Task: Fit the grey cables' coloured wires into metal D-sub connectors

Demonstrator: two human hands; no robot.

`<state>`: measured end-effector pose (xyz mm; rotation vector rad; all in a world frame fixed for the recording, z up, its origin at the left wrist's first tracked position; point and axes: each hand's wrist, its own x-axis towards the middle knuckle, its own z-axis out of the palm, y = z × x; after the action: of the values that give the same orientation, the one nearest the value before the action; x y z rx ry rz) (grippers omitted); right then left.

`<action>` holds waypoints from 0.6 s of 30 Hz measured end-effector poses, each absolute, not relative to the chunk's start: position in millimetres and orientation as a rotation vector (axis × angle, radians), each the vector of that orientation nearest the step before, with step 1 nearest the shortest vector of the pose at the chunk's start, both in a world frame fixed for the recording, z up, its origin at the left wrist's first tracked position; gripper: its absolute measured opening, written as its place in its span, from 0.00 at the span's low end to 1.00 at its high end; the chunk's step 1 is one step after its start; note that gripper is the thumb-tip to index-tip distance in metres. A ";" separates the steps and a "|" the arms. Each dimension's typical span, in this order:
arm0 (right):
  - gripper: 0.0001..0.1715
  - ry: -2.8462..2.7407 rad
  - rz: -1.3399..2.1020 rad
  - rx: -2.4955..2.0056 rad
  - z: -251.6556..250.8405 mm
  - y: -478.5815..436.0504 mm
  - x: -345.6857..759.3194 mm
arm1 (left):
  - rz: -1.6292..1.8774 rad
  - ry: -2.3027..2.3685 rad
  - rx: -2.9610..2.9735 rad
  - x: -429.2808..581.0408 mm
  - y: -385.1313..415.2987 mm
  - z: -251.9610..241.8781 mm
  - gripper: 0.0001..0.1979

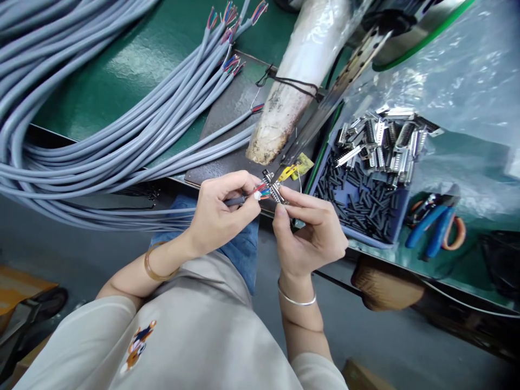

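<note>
My left hand (221, 208) pinches the stripped end of a grey multi-core cable (236, 201), its thin coloured wires (265, 192) fanning toward the right. Between thumb and fingers, my right hand (311, 230) grips a metal D-sub connector (278, 192). The wire ends meet the connector's pins; whether each one is joined is too small to tell. Just above the connector sits the tip of a dark soldering iron or similar metal tool (286, 157), by a yellow clip-like piece (287, 172). Another small connector part (267, 175) lies close to the fingertips.
A bundle of grey cables (122, 146) covers the left of the green bench (138, 70). At right, a blue bin (368, 240) holds black tubing pieces (355, 200) and several connectors (385, 138). Beyond it lie blue-handled pliers (433, 227). A plastic-wrapped cylinder (303, 70) slants overhead.
</note>
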<state>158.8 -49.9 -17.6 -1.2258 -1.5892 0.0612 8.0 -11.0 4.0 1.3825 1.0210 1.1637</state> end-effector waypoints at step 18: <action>0.12 -1.687 -0.184 -1.201 -21.2 -52.4 157.6 | 1.145 1.016 1.352 6.4 -9.1 6.3 0.08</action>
<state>157.6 -52.4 -21.2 -1.2011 -1.6871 -0.1844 6.4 -9.1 6.3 1.3524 1.0156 1.1446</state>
